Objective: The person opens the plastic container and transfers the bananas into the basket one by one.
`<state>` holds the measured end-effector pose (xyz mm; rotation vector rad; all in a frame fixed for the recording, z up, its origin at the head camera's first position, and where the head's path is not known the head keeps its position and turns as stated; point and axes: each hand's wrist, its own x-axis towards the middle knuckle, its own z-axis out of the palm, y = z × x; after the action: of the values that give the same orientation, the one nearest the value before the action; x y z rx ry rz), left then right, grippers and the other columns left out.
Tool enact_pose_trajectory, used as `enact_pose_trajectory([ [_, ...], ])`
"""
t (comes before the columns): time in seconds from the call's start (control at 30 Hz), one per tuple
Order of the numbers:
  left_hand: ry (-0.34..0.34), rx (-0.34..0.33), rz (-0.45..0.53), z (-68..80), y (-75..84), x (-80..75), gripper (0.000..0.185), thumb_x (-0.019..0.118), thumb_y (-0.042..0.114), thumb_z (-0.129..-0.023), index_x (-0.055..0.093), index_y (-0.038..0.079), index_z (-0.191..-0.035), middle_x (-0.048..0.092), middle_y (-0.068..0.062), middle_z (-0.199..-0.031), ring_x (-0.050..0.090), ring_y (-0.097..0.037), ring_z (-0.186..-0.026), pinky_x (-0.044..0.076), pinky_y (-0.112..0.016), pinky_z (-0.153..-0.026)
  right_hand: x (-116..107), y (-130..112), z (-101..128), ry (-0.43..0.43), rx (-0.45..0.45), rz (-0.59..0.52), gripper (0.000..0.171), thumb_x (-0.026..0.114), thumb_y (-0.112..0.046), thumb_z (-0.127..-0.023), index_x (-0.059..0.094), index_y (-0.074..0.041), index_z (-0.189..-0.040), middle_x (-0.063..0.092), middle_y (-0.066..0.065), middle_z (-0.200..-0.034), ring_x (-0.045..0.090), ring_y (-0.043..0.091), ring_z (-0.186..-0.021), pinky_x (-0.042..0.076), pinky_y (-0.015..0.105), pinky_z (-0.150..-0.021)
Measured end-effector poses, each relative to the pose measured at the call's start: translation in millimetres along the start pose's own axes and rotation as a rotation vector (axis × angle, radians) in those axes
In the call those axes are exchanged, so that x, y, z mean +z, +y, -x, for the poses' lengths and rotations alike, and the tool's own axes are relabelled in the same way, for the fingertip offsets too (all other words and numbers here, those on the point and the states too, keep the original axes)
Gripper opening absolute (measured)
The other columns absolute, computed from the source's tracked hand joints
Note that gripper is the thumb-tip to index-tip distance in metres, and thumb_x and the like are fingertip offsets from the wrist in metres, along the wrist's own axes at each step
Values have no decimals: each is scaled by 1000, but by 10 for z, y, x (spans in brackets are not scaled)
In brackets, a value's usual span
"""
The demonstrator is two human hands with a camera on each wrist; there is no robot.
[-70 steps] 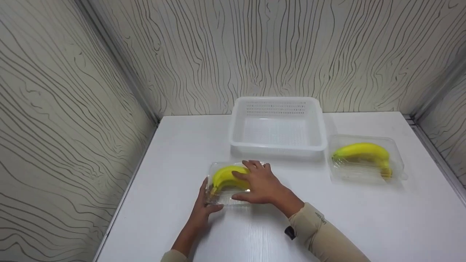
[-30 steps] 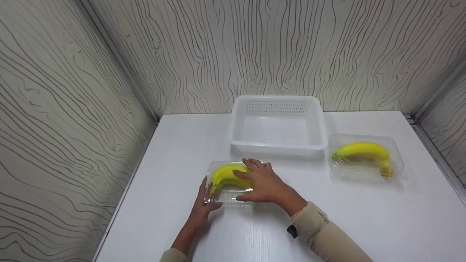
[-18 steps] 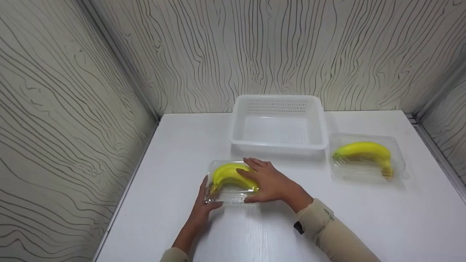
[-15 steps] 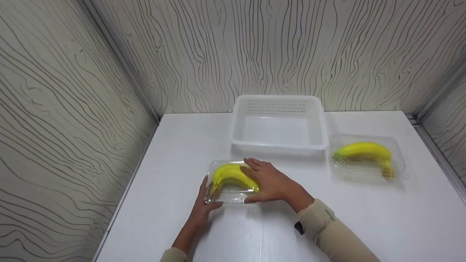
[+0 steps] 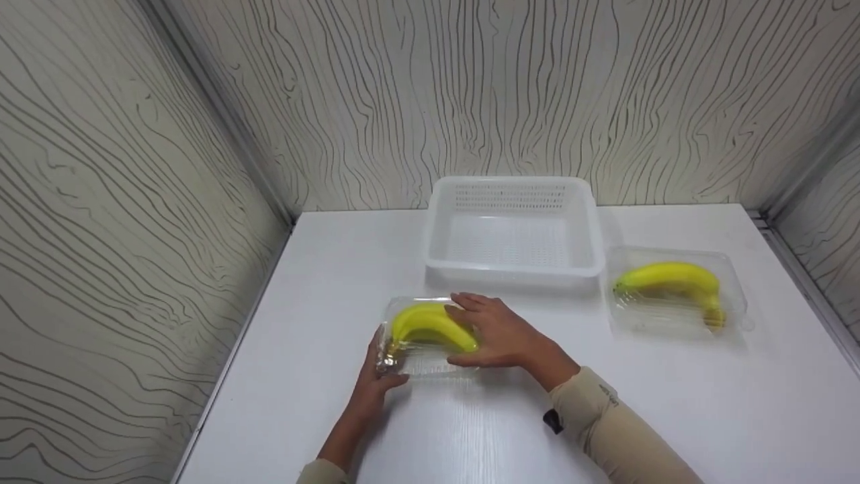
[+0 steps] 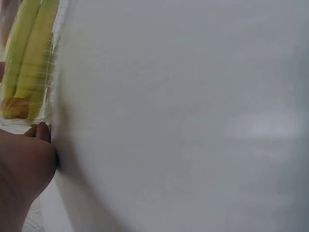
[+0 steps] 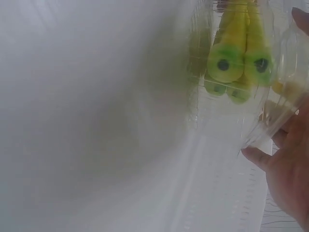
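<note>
A clear plastic clamshell box (image 5: 426, 366) with a bunch of yellow bananas (image 5: 426, 319) inside sits on the white table. My left hand (image 5: 366, 386) holds its left end, thumb at the near corner and fingers along the side. Over the right end, my right hand (image 5: 500, 336) grips the box's clear lid, thumb toward the near edge and fingers toward the far edge. Up close in the right wrist view, the bananas' (image 7: 229, 60) green tips show through the plastic, and a clear sheet edge meets a fingertip of that hand (image 7: 289, 169). In the left wrist view, the banana stem end lies near the left hand (image 6: 21, 166).
Behind the box stands a white perforated basket (image 5: 514, 272) with nothing seen in it. To its right lies a second clear box (image 5: 658, 326) with bananas (image 5: 675, 272) inside. Wood-patterned walls (image 5: 514, 101) enclose the table (image 5: 302, 336) at the back and sides.
My right hand has slid a little rightward along the box, baring more of the bananas. Just now the lid's near edge looks shifted and its reflections differ. The left hand has stayed in place.
</note>
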<state>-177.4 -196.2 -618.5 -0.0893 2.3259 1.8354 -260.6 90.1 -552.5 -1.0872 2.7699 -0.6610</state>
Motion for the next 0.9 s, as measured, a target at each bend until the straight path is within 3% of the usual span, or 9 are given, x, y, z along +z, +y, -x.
enact_pose_trajectory([
  [0.27,5,-37,16,45,38,-9,106,70,18,-90,7,31,-174,9,-8,-183,7,-42,-169,7,-72,-132,-47,14,-27,-14,22,-67,94,65,-76,-89,47,-20,-163,41,6,-173,38,34,-161,35,65,-126],
  [0.47,9,-75,24,60,25,-18,110,74,21,-88,6,23,-174,6,-11,-183,3,-42,-169,3,-70,-133,-93,38,-19,-7,60,-192,84,68,-68,-92,50,-24,-161,42,5,-172,37,34,-162,30,66,-129],
  [0.9,24,-54,-7,55,-12,-5,107,72,20,-88,9,23,-174,5,-12,-183,1,-42,-169,4,-70,-133,-242,9,-74,-49,155,-321,85,71,-70,-90,53,-26,-159,42,2,-172,39,33,-161,32,65,-129],
])
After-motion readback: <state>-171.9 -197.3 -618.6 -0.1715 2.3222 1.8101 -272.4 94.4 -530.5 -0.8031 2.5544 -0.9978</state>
